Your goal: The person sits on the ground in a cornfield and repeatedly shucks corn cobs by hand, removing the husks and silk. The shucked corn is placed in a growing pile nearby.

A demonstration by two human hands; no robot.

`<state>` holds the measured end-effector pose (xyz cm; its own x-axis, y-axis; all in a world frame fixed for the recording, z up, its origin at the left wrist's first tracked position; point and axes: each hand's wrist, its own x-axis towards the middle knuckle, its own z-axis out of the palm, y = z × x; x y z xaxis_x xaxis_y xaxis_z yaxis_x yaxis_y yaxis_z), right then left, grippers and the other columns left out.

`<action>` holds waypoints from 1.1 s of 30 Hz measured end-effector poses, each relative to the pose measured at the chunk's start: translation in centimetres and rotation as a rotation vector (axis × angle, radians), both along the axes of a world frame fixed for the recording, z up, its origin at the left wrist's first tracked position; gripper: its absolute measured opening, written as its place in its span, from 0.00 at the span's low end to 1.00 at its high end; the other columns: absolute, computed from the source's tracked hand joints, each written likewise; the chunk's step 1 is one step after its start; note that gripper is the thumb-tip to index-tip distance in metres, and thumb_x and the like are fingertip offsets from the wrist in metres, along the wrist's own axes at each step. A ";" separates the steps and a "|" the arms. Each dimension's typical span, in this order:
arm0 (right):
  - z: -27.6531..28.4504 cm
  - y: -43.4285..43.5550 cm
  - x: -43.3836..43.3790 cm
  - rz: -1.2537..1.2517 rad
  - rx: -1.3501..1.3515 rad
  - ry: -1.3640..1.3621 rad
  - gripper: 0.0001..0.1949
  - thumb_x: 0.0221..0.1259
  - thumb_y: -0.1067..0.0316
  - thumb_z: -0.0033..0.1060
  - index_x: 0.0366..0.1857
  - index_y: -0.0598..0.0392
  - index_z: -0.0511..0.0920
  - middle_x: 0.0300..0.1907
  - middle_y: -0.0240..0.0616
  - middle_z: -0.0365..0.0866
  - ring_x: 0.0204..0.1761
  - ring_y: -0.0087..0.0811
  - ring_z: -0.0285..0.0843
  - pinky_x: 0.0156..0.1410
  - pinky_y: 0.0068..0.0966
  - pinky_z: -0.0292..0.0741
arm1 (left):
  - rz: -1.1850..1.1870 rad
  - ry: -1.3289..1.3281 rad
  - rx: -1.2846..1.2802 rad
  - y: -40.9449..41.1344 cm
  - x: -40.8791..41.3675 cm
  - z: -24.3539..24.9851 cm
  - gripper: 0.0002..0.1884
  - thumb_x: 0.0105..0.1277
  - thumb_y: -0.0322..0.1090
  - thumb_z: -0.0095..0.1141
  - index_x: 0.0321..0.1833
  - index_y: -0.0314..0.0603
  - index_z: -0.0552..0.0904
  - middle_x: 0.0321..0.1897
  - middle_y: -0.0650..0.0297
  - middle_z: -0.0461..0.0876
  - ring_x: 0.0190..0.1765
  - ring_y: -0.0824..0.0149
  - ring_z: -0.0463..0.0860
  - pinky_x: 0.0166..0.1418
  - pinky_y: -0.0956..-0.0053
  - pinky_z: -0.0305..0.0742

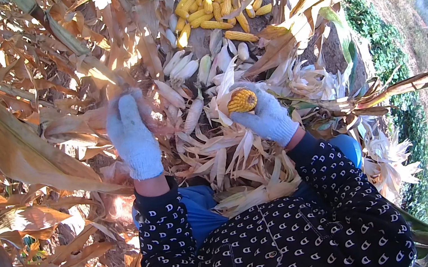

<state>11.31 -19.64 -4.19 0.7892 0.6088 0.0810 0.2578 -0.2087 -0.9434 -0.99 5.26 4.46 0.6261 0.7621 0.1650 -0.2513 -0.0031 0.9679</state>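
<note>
My right hand (264,114), in a pale knit work glove, grips a yellow corn cob (241,100) that is partly bared, with pale husk around its far side. To the left, my left hand (131,133), in the same kind of glove, is raised over dry leaves; its fingers are blurred, and whether they hold anything cannot be told. Between and beyond my hands lie several corn ears in their husks (193,115). Farther off, bare yellow cobs (213,5) are heaped on the soil.
Loose pale husks (223,162) cover the ground before my knees. Dry corn stalks and leaves (17,138) crowd the left side. A corn stalk (399,90) reaches in from the right, above more husks (390,158). Green plants (378,40) grow beyond it.
</note>
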 end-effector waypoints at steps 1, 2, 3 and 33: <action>-0.6 0.0 0.1 0.034 0.027 0.056 0.31 0.65 0.60 0.80 0.71 0.50 0.77 0.58 0.47 0.88 0.59 0.42 0.90 0.66 0.35 0.83 | -0.067 0.132 0.084 -0.8 0.0 0.4 0.11 0.83 0.34 0.61 0.60 0.37 0.85 0.43 0.66 0.89 0.40 0.78 0.85 0.40 0.83 0.80; -1.0 -0.3 0.0 0.078 0.018 0.047 0.32 0.65 0.59 0.81 0.71 0.50 0.76 0.58 0.46 0.88 0.59 0.42 0.90 0.66 0.35 0.83 | -0.135 0.264 0.167 -1.5 0.1 0.6 0.12 0.82 0.33 0.62 0.61 0.36 0.85 0.43 0.66 0.89 0.40 0.79 0.85 0.40 0.84 0.80; -0.8 -0.2 -0.2 0.127 0.011 0.038 0.32 0.65 0.58 0.81 0.72 0.49 0.75 0.59 0.46 0.88 0.60 0.42 0.90 0.67 0.35 0.83 | -0.239 0.257 0.311 -2.3 0.5 0.1 0.15 0.79 0.32 0.65 0.63 0.34 0.84 0.44 0.66 0.89 0.42 0.78 0.85 0.43 0.83 0.80; 1.5 -1.4 1.4 -0.037 0.577 0.647 0.26 0.78 0.71 0.64 0.77 0.61 0.70 0.69 0.45 0.81 0.68 0.39 0.84 0.69 0.35 0.86 | -0.304 0.187 -0.104 -1.5 1.3 -3.1 0.12 0.75 0.29 0.70 0.58 0.38 0.86 0.46 0.67 0.89 0.41 0.78 0.83 0.44 0.82 0.76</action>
<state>12.75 -21.04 -2.71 0.8056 0.5835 -0.1025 -0.3635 0.3503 -0.8632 0.35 3.74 1.35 0.8384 0.5435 -0.0417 -0.0448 0.1450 0.9884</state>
